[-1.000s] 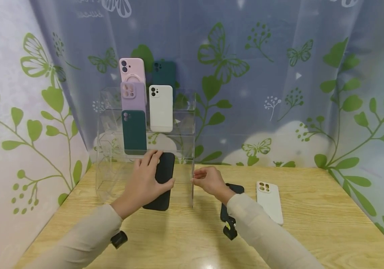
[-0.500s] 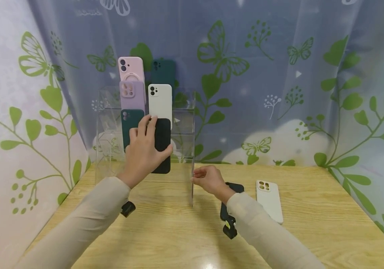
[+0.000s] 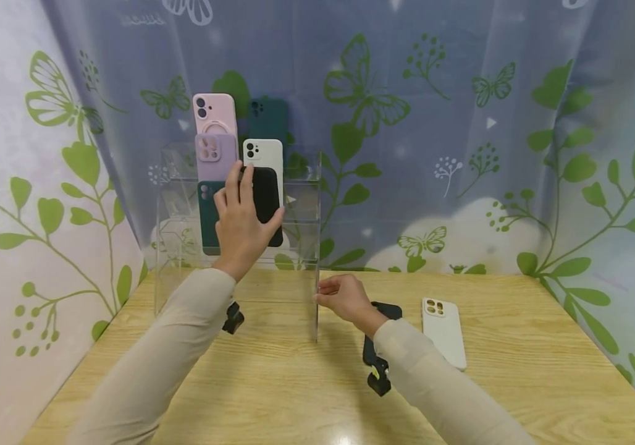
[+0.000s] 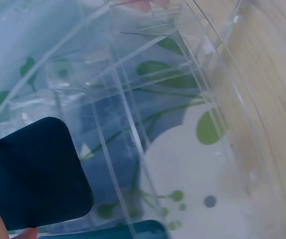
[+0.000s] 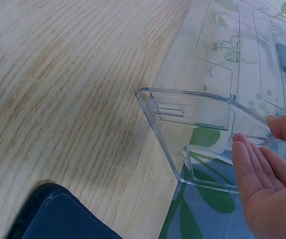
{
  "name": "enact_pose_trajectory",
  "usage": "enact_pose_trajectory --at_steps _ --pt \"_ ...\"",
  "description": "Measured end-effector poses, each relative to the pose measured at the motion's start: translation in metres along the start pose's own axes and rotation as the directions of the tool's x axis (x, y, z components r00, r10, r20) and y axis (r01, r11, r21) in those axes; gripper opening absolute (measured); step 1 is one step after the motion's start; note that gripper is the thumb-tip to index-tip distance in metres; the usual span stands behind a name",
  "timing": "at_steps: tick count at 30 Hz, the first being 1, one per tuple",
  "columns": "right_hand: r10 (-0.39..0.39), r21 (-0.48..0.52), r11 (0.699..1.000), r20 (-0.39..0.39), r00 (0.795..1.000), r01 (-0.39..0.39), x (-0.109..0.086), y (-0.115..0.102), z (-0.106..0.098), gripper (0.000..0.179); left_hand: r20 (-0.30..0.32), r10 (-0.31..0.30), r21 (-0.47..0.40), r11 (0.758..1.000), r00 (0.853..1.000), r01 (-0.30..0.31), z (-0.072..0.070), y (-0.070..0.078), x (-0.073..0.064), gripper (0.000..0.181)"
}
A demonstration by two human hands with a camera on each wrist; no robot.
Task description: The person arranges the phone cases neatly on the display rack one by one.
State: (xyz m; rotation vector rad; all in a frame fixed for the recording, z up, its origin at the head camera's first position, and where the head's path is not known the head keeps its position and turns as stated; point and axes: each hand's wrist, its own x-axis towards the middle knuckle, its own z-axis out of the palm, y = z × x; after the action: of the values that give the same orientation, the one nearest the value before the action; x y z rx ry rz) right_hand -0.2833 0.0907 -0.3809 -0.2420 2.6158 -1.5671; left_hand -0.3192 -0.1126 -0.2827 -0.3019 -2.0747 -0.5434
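Observation:
My left hand [image 3: 242,228] grips a black phone case [image 3: 266,191] by its edges, fingers at the upper left and thumb at the right. It stands upright in front of a white phone case [image 3: 264,148] on a clear stepped display stand [image 3: 301,241]. In the left wrist view the black case [image 4: 38,174] shows its plain lower end over the clear tiers. A dark green phone case [image 3: 207,228] stands just left of that hand, partly hidden by it. My right hand [image 3: 345,296] pinches the front edge of the stand's right side panel [image 5: 170,144].
Higher on the stand are a lilac phone case [image 3: 225,164], a pink one [image 3: 227,111] and another dark green one [image 3: 273,117]. On the wooden table [image 3: 295,395], right of the stand, lie a dark case [image 3: 388,310], partly under my right forearm, and a cream case [image 3: 445,340].
My left hand has carried the black phone case up from the stand's low front to before the white case. The right hand has stayed at the side panel.

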Motion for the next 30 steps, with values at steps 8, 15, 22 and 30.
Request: enact_pose_trajectory --at_steps 8,15,22,30 --pt "0.002 0.007 1.000 0.005 1.000 -0.002 0.001 0.001 -0.001 0.032 -0.001 -0.053 0.007 0.999 0.999 0.053 0.021 -0.012 -0.007 0.083" --pt "0.002 0.014 1.000 0.002 1.000 -0.002 0.000 0.000 -0.001 0.032 0.017 -0.086 0.025 0.996 0.996 0.086 0.031 -0.018 -0.013 0.081" --pt "-0.007 0.010 1.000 0.008 1.000 0.007 0.001 0.000 0.000 0.032 0.050 -0.091 0.050 0.995 0.995 0.088 0.034 -0.016 -0.013 0.083" --pt "-0.001 0.010 1.000 0.005 1.000 0.001 0.000 0.000 -0.002 0.034 0.122 -0.118 0.097 0.990 0.985 0.106 0.037 -0.010 -0.009 0.083"
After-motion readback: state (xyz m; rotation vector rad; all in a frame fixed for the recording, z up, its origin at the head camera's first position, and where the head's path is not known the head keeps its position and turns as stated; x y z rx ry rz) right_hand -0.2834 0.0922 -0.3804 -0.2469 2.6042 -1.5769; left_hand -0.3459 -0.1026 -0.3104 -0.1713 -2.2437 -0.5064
